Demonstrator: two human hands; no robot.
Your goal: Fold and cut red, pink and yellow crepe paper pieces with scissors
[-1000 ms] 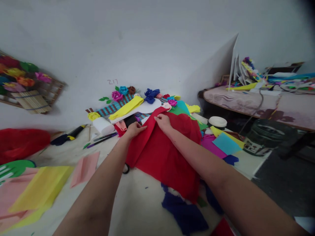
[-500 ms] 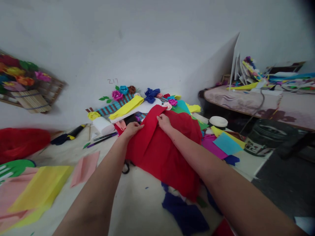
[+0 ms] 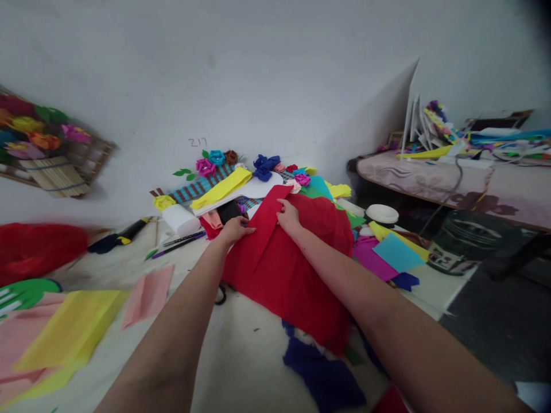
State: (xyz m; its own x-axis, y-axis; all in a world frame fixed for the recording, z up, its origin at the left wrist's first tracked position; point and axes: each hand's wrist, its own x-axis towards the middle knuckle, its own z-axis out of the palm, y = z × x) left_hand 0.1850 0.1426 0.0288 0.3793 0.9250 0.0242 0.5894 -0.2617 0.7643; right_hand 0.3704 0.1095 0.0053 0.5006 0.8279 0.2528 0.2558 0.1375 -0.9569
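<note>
A large red crepe-paper sheet (image 3: 284, 269) lies over a heap of coloured papers in the middle of the floor. My left hand (image 3: 235, 229) grips its left edge, fingers closed on the paper. My right hand (image 3: 288, 217) pinches a raised fold near the sheet's top edge. Both arms reach forward from the bottom of the view. Behind the sheet lie a yellow folded paper (image 3: 221, 188) and several paper flowers (image 3: 215, 160) against the wall.
Yellow (image 3: 69, 330) and pink (image 3: 148, 293) paper sheets lie at the left, dark blue scraps (image 3: 321, 373) in front. Pens (image 3: 178, 242) and a white roll (image 3: 181, 219) sit near the wall. A low cluttered table (image 3: 451, 178) stands at right, beside a white plate (image 3: 381, 214).
My left hand slid slightly down along the sheet's left edge, spreading the fold flatter. My right hand stayed at the top fold, shifting a little to the right.
</note>
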